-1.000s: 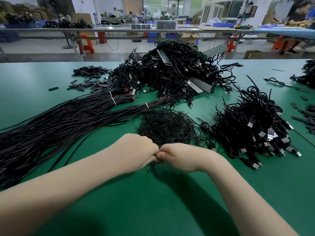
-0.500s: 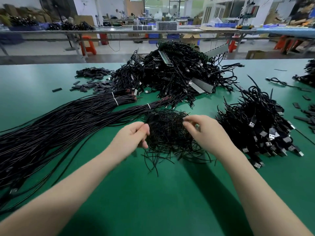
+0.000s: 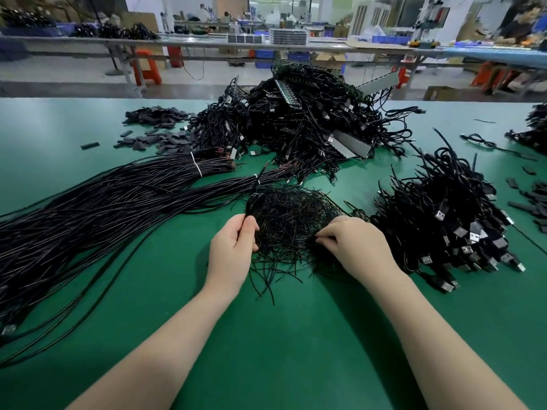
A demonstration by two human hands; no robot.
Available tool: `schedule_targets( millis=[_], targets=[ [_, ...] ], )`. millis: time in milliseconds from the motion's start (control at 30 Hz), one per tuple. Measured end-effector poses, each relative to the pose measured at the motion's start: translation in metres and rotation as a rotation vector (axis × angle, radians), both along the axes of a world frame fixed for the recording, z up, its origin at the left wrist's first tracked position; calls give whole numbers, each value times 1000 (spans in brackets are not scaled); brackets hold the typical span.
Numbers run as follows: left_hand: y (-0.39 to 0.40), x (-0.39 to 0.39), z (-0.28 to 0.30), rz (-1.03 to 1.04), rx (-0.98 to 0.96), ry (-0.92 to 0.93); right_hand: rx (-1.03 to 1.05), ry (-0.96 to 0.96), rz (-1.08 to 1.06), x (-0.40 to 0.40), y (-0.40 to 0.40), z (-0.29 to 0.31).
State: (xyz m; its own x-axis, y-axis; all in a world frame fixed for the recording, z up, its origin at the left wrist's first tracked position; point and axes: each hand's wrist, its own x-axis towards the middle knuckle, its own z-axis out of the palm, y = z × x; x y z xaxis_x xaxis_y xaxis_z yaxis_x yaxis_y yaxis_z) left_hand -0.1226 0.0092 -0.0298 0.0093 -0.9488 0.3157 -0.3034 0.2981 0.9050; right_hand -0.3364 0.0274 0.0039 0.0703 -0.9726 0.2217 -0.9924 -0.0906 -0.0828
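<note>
**Matted wires, one pull away from a mess**

The left hand (image 3: 232, 250) has its grip clenched round a small coiled cable (image 3: 254, 202) at the left edge of the pile of short wires (image 3: 291, 214). The right hand (image 3: 358, 247) pinches strands of that pile at its near right edge. The likeliest slip, I judge, is that the matted strands come out as a clump rather than one wire, or scatter over the table (image 3: 296, 335). The coil could also spring open if the left grip slackens. Long banded cable bundles (image 3: 118, 208) lie left of the pile, reaching its far edge. The heap of USB cables (image 3: 450, 220) near its right could snag a sweeping wrist. A larger cable heap (image 3: 310, 122) sits behind it
</note>
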Motion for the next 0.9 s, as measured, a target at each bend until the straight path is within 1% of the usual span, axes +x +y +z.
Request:
schedule_targets(
  millis=[100, 167, 300, 533, 733, 900],
  targets=[
    [0, -2, -1, -20, 0, 4, 10, -12, 21, 1, 1, 1],
    [1, -3, 1, -42, -7, 8, 57, -60, 35, -1, 1, 3],
    [4, -4, 3, -63, -24, 1, 112, -75, 41, -2, 0, 6],
    [5, -5, 5, -79, -25, -6, 98, -157, -37, -4, 1, 11],
    [4, -5, 4, -81, -17, -13, 162, -137, -61, 1, 3, 9],
    [4, -5, 3, -84, -11, -21, 67, -158, -81, 7, 6, 8]
  ],
)
